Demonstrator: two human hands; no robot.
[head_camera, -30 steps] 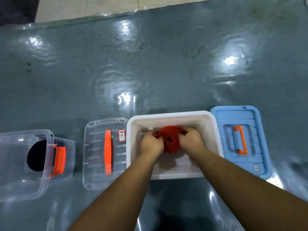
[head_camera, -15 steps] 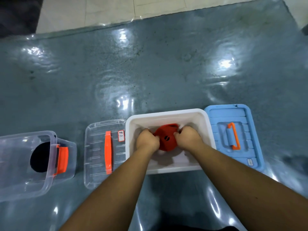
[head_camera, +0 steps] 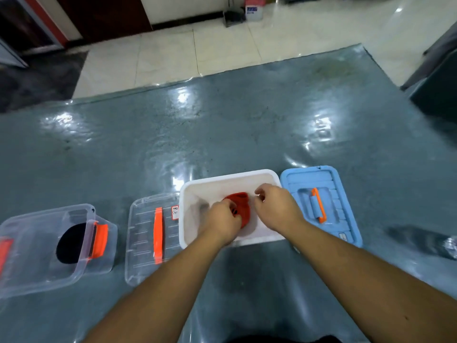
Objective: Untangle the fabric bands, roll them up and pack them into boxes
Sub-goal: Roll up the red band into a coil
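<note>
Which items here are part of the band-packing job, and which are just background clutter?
In use: red band, white box, blue lid, clear box holding a black band, clear lid, left hand, right hand.

Lying about: bottle on the floor, dark mat.

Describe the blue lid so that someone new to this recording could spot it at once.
Start at the white box near the front middle of the grey mat, where both hands work. The blue lid lies flat just right of it. It alone is opaque blue; the clear lid left of the box is see-through.
</note>
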